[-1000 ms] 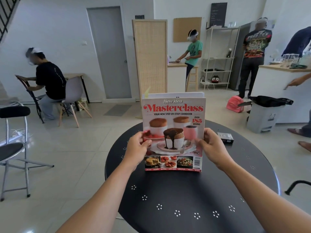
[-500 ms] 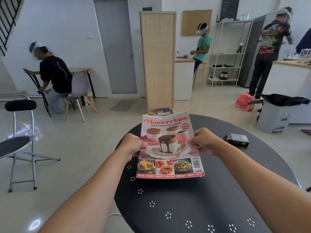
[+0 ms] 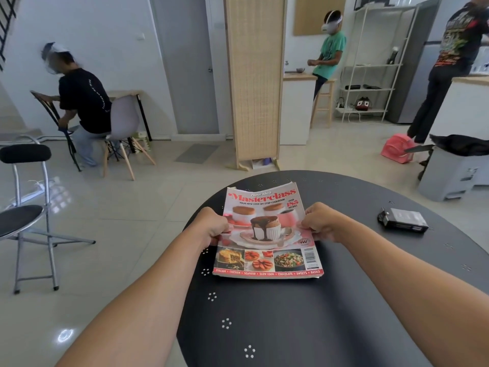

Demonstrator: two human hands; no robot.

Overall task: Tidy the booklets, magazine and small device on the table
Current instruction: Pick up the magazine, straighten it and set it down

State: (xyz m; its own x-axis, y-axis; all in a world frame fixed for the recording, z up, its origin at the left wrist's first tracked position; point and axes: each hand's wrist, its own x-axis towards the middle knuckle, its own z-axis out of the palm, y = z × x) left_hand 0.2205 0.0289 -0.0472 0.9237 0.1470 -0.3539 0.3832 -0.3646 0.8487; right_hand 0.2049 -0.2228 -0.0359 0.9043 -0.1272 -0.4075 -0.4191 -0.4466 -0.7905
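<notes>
Round dark worktop (image 3: pixel 330 313) with small white dot clusters is filling the near half of the view; pale tiled floor is spreading beyond it. Magazine (image 3: pixel 267 234), a "Masterclass" cookbook with cover up, is lying flat on the worktop a little left of centre, its title edge pointing far, its near edge toward the wearer. More page edges are showing under its far edge, so booklets seem stacked beneath; cannot tell how many. Left hand (image 3: pixel 211 225) is gripping the magazine's left edge, fingers curled under, thumb on the cover. Right hand (image 3: pixel 321 221) is gripping the right edge the same way. Both forearms are reaching in from the near corners. Small device (image 3: pixel 403 219), black and boxy, is sitting on the worktop well apart to the right of the magazine, untouched. Far off, a woven folding screen (image 3: pixel 255 80) is standing upright on the floor. A black folding chair (image 3: pixel 22 202) is standing at far left.
</notes>
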